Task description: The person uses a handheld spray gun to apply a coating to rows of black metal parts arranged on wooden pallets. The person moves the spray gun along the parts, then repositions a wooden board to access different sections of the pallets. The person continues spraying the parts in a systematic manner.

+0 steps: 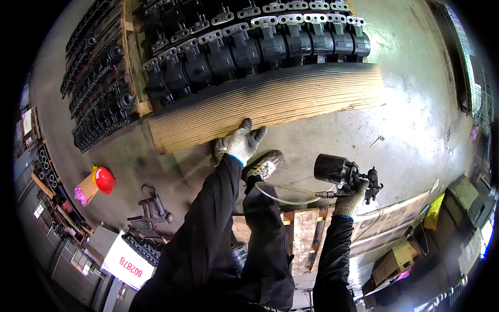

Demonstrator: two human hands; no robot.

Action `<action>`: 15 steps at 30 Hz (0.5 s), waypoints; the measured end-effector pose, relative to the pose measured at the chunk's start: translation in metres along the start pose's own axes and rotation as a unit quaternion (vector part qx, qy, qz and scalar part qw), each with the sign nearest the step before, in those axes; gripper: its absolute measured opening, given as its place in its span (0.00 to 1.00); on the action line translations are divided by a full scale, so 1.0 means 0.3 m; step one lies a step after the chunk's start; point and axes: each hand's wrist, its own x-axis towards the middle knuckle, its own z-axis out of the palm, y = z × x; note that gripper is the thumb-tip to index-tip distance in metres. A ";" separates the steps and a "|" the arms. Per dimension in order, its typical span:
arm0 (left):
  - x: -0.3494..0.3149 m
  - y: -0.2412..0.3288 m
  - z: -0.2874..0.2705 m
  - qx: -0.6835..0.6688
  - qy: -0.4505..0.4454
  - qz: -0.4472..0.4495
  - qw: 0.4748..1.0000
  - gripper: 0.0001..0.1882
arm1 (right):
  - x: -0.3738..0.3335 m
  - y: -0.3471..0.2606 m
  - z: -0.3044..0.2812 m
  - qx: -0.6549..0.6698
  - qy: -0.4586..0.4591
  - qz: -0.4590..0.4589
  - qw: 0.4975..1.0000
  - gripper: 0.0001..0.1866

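My left hand (246,142), in a grey-white knit glove with dark fingertips, grips the near edge of a long ribbed cardboard sheet (270,103). Black overspray darkens the sheet's far edge, which lies along a row of glossy black cylindrical metal parts (244,54) with pale, two-holed end brackets. Off to the right, my right hand (353,195) is closed round a spray gun (371,186) coated in black paint. The gun's dark cup (331,169) points left, and a clear hose (283,200) loops from its fitting toward my leg.
Another pallet of black parts (99,73) stands at far left. A red hard hat (104,180) and a grinder-like tool (160,207) are at left. Wooden pallets (304,234) lie close by my legs; an open cardboard box (395,262) sits at lower right.
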 end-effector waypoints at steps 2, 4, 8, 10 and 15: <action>0.020 -0.008 -0.008 0.021 -0.012 0.015 1.000 0.13 | 0.010 -0.025 0.002 0.004 0.008 -0.014 1.000 0.21; 0.054 -0.009 -0.030 0.035 0.014 0.029 0.999 0.13 | 0.012 -0.056 -0.017 -0.023 -0.002 -0.016 1.000 0.22; 0.109 -0.012 -0.064 0.044 0.013 0.024 0.999 0.13 | 0.008 -0.143 -0.013 -0.054 -0.016 -0.040 0.998 0.24; 0.129 -0.007 -0.077 0.042 0.017 0.023 0.999 0.13 | -0.023 -0.180 0.022 -0.087 -0.018 -0.054 0.995 0.23; 0.159 -0.026 -0.061 0.042 0.024 0.027 0.998 0.13 | 0.020 -0.211 -0.017 -0.214 -0.027 -0.078 0.973 0.27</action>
